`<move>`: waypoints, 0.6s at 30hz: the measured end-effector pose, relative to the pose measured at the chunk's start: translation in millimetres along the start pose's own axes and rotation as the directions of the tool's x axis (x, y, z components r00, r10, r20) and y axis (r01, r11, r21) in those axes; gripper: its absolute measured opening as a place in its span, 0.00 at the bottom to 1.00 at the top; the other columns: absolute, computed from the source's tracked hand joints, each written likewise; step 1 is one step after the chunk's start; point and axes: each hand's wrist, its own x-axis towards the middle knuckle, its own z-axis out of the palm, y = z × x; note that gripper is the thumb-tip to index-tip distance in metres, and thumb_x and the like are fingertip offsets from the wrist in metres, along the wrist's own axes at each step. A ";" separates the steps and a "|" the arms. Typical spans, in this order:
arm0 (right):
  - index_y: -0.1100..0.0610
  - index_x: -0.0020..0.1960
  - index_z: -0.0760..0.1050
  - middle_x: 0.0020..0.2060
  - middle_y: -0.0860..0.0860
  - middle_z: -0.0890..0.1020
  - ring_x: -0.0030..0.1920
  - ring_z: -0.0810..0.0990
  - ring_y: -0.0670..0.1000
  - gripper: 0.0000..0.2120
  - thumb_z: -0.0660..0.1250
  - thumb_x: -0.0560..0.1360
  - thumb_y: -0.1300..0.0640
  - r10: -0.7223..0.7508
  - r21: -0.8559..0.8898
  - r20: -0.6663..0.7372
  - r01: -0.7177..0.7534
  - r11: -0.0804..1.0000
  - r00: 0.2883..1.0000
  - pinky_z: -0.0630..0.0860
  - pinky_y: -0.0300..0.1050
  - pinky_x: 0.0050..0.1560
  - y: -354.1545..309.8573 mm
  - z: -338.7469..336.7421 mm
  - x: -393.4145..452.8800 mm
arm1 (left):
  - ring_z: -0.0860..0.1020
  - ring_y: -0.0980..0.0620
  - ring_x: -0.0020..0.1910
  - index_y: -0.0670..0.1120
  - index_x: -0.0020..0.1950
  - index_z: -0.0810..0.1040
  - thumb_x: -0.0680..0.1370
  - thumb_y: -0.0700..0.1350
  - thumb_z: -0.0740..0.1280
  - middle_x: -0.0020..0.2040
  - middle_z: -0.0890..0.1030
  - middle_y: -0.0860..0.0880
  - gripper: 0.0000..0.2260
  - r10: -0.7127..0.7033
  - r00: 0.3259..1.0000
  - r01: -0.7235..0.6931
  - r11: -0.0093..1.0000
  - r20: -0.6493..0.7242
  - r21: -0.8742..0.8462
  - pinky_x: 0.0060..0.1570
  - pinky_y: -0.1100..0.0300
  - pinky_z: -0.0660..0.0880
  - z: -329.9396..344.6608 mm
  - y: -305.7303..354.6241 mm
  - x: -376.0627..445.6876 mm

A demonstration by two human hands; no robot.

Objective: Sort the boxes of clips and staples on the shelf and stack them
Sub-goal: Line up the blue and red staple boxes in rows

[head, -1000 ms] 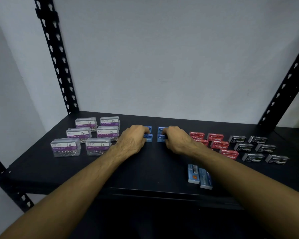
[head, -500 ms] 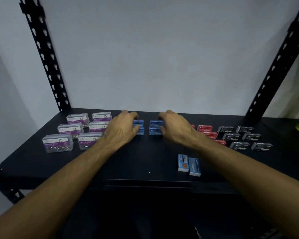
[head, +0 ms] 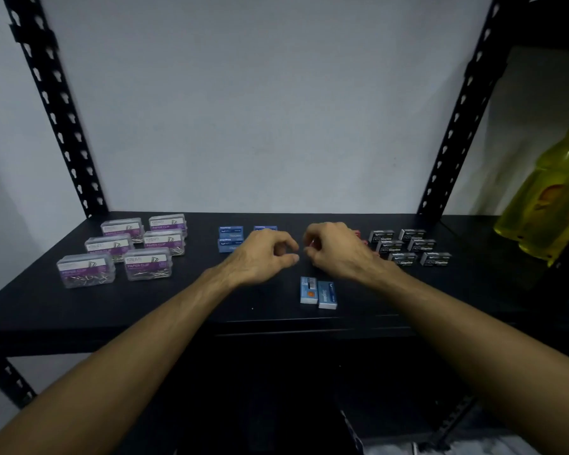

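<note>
On the black metal shelf [head: 178, 310], six clear plastic paper-clip boxes [head: 148, 267] are ranged at the left and black staple boxes [head: 436, 258] at the right. Two loose pale-blue staple boxes [head: 318, 292], long axes pointing away, should be turned crosswise and stacked squarely on the blue row [head: 230, 238]. Left hand [head: 260, 257] and right hand [head: 335, 251] are seen loosely curled, nothing held.

— What's on the shelf [head: 178, 300]?
— Six clear clip boxes [head: 147, 262] toward the left edge, blue boxes [head: 230, 238] mid-back, black staple boxes [head: 408, 244] toward the right. Two more blue ones [head: 317, 292] lie near the front edge.
— And the hands?
— Left hand [head: 263, 254] and right hand [head: 334, 249] hover close together mid-shelf, fingers loosely curled. Red boxes [head: 357, 234] peek out behind the right one.
</note>
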 end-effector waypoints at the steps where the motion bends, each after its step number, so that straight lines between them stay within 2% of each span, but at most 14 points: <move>1: 0.56 0.54 0.80 0.47 0.51 0.84 0.44 0.80 0.50 0.07 0.66 0.78 0.57 0.009 0.002 0.013 -0.009 1.000 1.000 0.71 0.41 0.42 2.9 -0.5 -5.5 | 0.77 0.60 0.41 0.52 0.58 0.81 0.77 0.52 0.70 0.45 0.80 0.54 0.11 0.003 0.999 -0.003 1.000 0.034 -0.002 0.41 0.66 0.70 3.9 2.6 -1.1; 4: 0.56 0.53 0.80 0.45 0.51 0.84 0.43 0.81 0.49 0.06 0.67 0.78 0.56 0.050 0.019 0.058 -0.051 0.999 0.997 0.74 0.42 0.41 11.4 1.3 -20.0 | 0.78 0.59 0.42 0.53 0.58 0.81 0.76 0.54 0.71 0.46 0.81 0.54 0.13 0.002 0.993 -0.001 1.000 0.121 -0.009 0.41 0.65 0.71 12.8 8.0 -4.9; 7: 0.56 0.50 0.80 0.42 0.51 0.84 0.42 0.82 0.51 0.07 0.68 0.78 0.53 0.078 0.048 0.126 -0.085 0.995 0.989 0.80 0.49 0.45 19.7 7.1 -31.1 | 0.78 0.58 0.45 0.53 0.59 0.80 0.76 0.54 0.71 0.47 0.80 0.54 0.13 -0.023 0.988 0.027 0.999 0.155 -0.024 0.43 0.63 0.73 17.9 13.2 -8.3; 9: 0.56 0.49 0.79 0.40 0.51 0.83 0.41 0.82 0.52 0.09 0.67 0.78 0.51 0.088 0.050 0.147 -0.097 0.994 0.985 0.79 0.48 0.42 23.6 9.8 -37.5 | 0.78 0.57 0.47 0.53 0.60 0.80 0.76 0.54 0.70 0.48 0.80 0.53 0.13 -0.026 0.985 0.031 0.999 0.168 -0.024 0.45 0.62 0.73 19.6 17.0 -8.8; 14: 0.56 0.54 0.79 0.45 0.50 0.83 0.44 0.81 0.50 0.17 0.68 0.76 0.42 0.104 0.075 0.238 -0.125 0.989 0.966 0.80 0.47 0.43 27.1 9.5 -46.5 | 0.79 0.55 0.55 0.51 0.59 0.82 0.78 0.51 0.68 0.55 0.82 0.53 0.11 -0.031 0.980 0.036 0.999 0.197 -0.020 0.57 0.56 0.75 22.3 24.3 -6.7; 16: 0.55 0.56 0.78 0.47 0.52 0.83 0.46 0.82 0.52 0.21 0.68 0.75 0.39 0.112 0.063 0.279 -0.135 0.989 0.954 0.81 0.51 0.47 28.4 8.8 -46.4 | 0.79 0.55 0.55 0.51 0.56 0.84 0.78 0.50 0.68 0.55 0.83 0.53 0.09 -0.056 0.979 0.060 0.998 0.196 -0.015 0.57 0.56 0.75 24.3 26.3 -4.4; 18: 0.54 0.60 0.77 0.49 0.51 0.82 0.47 0.81 0.51 0.24 0.67 0.74 0.36 0.122 0.050 0.305 -0.144 0.988 0.944 0.80 0.51 0.50 30.1 7.8 -47.1 | 0.80 0.55 0.53 0.51 0.53 0.84 0.78 0.50 0.69 0.52 0.84 0.53 0.07 -0.093 0.979 0.094 0.996 0.184 -0.001 0.56 0.55 0.76 27.4 27.4 -1.6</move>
